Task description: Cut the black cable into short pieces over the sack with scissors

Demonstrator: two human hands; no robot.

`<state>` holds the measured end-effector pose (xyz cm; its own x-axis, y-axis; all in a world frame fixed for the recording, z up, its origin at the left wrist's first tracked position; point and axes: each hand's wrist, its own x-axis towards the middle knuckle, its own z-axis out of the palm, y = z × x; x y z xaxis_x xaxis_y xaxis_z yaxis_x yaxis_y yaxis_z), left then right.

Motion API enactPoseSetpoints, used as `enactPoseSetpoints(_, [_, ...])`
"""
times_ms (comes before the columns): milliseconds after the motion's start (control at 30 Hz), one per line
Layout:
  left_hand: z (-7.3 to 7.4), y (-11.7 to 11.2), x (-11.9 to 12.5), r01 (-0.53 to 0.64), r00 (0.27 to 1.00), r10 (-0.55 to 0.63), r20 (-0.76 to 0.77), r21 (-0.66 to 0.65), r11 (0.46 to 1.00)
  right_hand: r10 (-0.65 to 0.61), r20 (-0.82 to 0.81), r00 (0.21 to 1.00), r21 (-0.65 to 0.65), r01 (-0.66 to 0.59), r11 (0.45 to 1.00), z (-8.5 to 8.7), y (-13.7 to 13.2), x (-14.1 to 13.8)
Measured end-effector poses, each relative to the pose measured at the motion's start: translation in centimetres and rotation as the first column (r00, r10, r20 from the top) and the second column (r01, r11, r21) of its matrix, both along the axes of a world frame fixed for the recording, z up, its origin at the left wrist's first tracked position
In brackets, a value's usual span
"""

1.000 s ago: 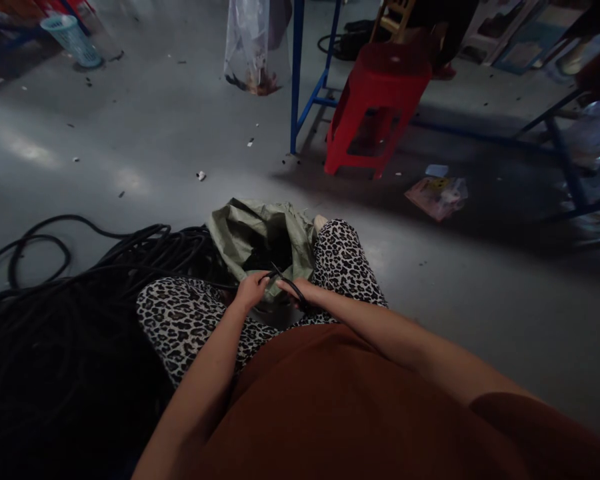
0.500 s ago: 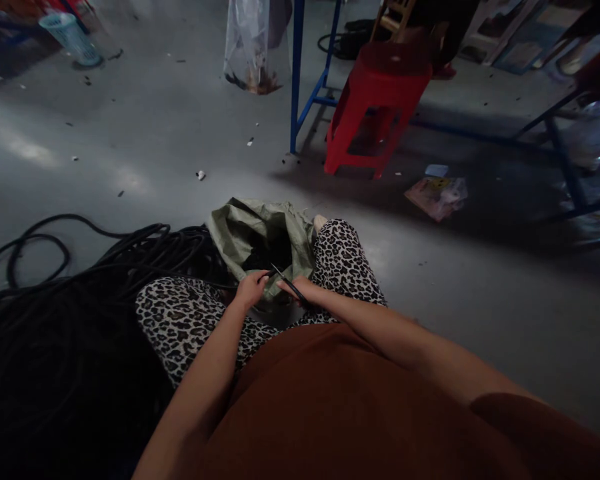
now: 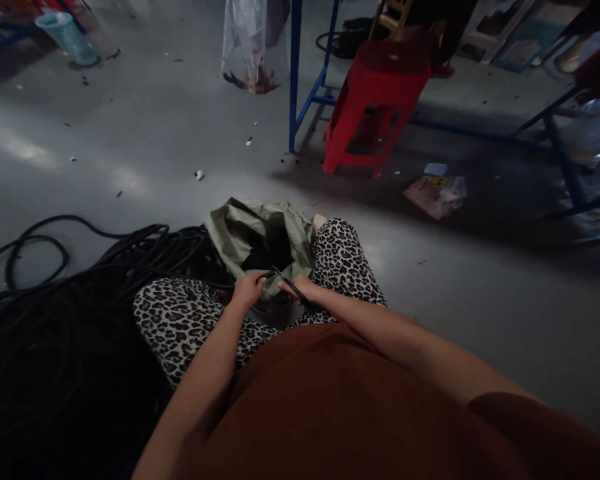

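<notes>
Two hands are held close over the lap, the left hand [image 3: 249, 290] closed on a thin black cable [image 3: 266, 274] and the right hand [image 3: 300, 288] closed on black scissors [image 3: 289, 285], so the cable is best kept tight while it is cut above the green sack [image 3: 240, 230].

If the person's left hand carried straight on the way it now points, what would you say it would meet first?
Most likely the green woven sack. The left hand grips a black cable and points forward, away from the body, towards the sack's dark open mouth just ahead. Depth is hard to judge, so the right hand's tool could come first.
</notes>
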<state>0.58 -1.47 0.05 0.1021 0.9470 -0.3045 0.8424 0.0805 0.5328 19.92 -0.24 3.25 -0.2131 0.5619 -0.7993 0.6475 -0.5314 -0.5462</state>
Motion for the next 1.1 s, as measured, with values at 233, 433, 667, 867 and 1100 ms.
enactPoseSetpoints(233, [-0.4, 0.3, -0.1, -0.054, 0.998, 0.055, -0.009, 0.025, 0.998, -0.046, -0.04, 0.998, -0.07, 0.043, 0.997, 0.3, -0.1, -0.1])
enactPoseSetpoints(433, [0.1, 0.4, 0.1, -0.127, 0.992, 0.126, 0.023, 0.068, 0.99, -0.093, -0.076, 0.993, -0.14, 0.081, 0.987, -0.1, -0.2, -0.4])
enactPoseSetpoints(667, [0.6, 0.4, 0.4, -0.146, 0.989, 0.143, 0.041, 0.08, 0.986, 0.068, -0.063, 0.996, -0.062, -0.071, 0.996, -0.7, -0.1, -0.1])
enactPoseSetpoints(867, [0.1, 0.3, 0.4, -0.116, 0.992, 0.111, 0.055, 0.096, 0.989, 0.103, -0.066, 0.992, -0.046, -0.106, 0.993, 0.3, -0.3, -0.3])
enactPoseSetpoints(1100, [-0.4, 0.1, 0.5, -0.087, 0.996, 0.083, 0.044, 0.108, 0.99, 0.133, -0.049, 0.99, -0.056, -0.135, 0.989, 0.9, -0.1, -0.5])
